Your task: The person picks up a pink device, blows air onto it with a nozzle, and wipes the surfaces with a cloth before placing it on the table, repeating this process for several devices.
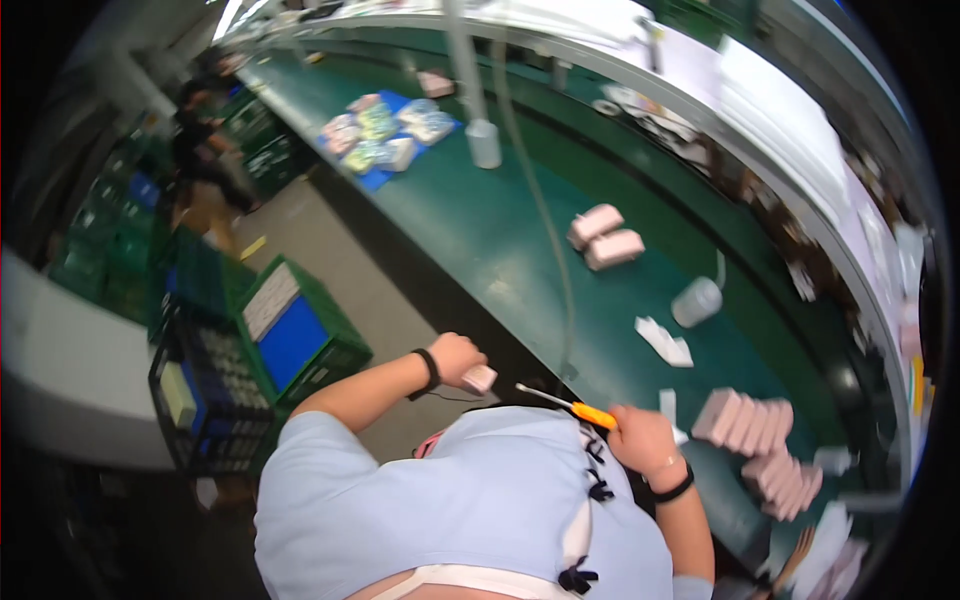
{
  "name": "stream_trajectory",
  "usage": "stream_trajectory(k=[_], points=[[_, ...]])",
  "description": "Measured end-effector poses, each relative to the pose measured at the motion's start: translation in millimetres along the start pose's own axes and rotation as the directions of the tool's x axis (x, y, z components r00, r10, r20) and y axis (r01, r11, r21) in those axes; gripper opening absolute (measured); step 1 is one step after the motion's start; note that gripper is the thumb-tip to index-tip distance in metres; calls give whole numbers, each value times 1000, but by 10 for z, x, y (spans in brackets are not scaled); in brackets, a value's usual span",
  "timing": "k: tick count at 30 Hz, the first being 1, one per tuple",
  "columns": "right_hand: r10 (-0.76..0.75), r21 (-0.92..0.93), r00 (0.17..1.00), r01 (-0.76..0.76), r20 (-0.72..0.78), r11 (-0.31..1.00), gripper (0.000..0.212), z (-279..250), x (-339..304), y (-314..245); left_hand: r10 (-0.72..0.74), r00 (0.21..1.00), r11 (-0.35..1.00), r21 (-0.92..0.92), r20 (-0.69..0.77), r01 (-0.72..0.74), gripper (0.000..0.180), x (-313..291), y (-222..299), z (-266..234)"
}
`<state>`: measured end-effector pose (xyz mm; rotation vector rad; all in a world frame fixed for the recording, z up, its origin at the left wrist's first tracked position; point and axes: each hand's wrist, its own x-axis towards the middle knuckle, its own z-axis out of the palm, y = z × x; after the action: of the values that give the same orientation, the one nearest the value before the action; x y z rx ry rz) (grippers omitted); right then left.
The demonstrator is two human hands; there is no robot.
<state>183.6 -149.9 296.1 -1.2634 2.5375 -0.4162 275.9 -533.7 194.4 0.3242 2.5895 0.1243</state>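
We cannot see much of the pink block [481,379] — the left hand [455,358] covers it — and the distant person [197,140] blurs.

Pale blue top [400,500], short-sleeved, white neckline band [450,574], black bows [578,577] down the front's right side, black wristband [430,370] with thin dark cord [450,398], left hand [457,357], second black wristband [677,488], slim light bracelet [661,466], right hand [643,438].

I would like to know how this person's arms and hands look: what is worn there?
The sleeves are short and light blue. The left hand and the right hand are gloveless. A black band circles the left wrist, with a thin dark cord beside it. The right wrist has another black band and, seemingly, a thin pale bracelet.
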Motion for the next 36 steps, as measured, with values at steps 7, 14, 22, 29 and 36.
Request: stream_trajectory(k=[7,14,22,29,36], points=[[115,55,987,-122,112,991,22,-12,148,121,-57,978,-354,-920,202,169,77,-252,-449,338],[164,255,983,-180,82,950,25,-9,-87,162,477,868,-837,-230,136,496,64,147,-158,9],[471,576,820,-222,-326,786,36,203,-854,25,83,992,-311,-943,99,121,52,1245,720,-785],[890,884,428,-342,-155,319,41,766,-1704,-373,102,994,83,-995,-43,-51,75,2849,2164,-683],[946,906,254,-320,-200,277,45,1121,-2060,-925,-95,995,491,-870,-2,45,89,3473,3276,-608]])
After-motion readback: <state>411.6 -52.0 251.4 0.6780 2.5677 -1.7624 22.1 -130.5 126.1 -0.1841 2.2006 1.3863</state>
